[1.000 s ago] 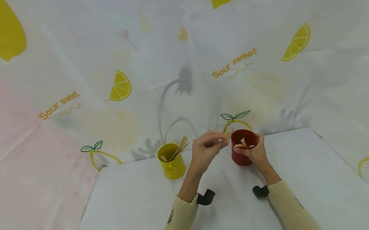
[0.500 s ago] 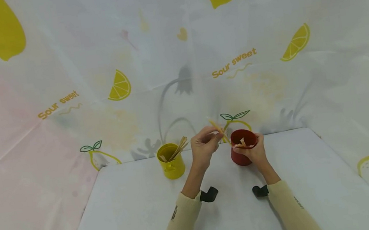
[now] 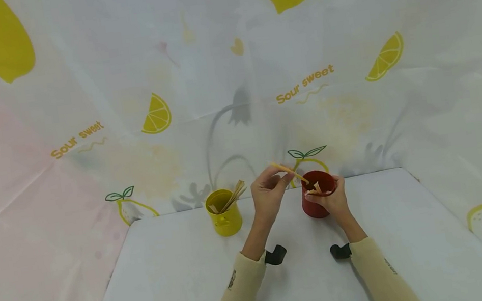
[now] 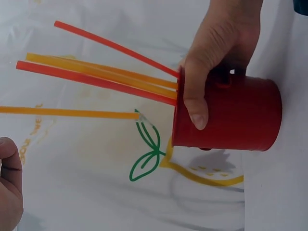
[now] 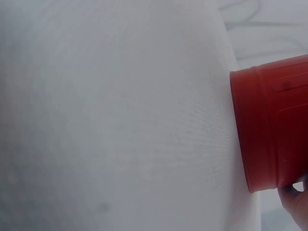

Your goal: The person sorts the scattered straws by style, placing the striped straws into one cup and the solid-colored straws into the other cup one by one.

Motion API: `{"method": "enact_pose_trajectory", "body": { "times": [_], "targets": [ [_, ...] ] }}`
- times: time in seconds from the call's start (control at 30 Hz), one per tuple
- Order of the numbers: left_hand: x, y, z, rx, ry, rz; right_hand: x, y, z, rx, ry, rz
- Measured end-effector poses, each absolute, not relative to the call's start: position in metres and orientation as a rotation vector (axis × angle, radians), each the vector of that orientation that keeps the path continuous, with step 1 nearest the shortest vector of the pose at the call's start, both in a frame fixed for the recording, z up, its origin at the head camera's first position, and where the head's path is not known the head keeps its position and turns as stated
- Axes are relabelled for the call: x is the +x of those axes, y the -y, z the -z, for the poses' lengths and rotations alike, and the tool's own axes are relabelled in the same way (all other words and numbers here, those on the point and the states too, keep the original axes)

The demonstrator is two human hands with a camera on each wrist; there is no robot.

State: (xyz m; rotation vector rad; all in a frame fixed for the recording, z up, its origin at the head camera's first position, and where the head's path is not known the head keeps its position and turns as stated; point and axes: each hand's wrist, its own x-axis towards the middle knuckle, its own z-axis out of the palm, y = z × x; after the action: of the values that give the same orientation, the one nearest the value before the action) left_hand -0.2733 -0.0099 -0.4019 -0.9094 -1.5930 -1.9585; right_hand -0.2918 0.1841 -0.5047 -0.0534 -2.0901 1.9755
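My left hand pinches an orange straw near its upper part. In the head view the straw slants down, with its lower end at the mouth of the red metal pail; the left wrist view shows that end just short of the rim. Several straws, red and orange, stick out of this pail. My right hand grips the pail by its side near the rim, the thumb lying over the front. In the right wrist view the pail's base appears at the right edge, with part of a finger below.
A yellow pail stands to the left on the white table, with several tan straws leaning out of it. A lemon-print cloth hangs behind the table. Dark wrist-camera mounts jut from both sleeves.
The straw in my left hand has swung up, then tipped down toward the red pail's mouth. That hand has shifted slightly right. My right hand and both pails stay in place.
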Motion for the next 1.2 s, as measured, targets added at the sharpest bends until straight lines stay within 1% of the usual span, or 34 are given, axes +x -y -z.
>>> {"method": "enact_pose_trajectory", "body": {
  "times": [0.13, 0.23, 1.2],
  "targets": [
    [-0.265, 0.008, 0.395, -0.971, 1.573, 1.927, -0.302, -0.188, 0.521, -0.049, 2.074, -1.983],
    [-0.262, 0.006, 0.393, -1.009, 1.547, 1.924, -0.304, -0.189, 0.526, -0.035, 2.069, -1.976],
    [-0.272, -0.009, 0.433, -0.871, 1.743, 1.946, -0.302, -0.187, 0.525, -0.052, 2.078, -1.923]
  ]
}}
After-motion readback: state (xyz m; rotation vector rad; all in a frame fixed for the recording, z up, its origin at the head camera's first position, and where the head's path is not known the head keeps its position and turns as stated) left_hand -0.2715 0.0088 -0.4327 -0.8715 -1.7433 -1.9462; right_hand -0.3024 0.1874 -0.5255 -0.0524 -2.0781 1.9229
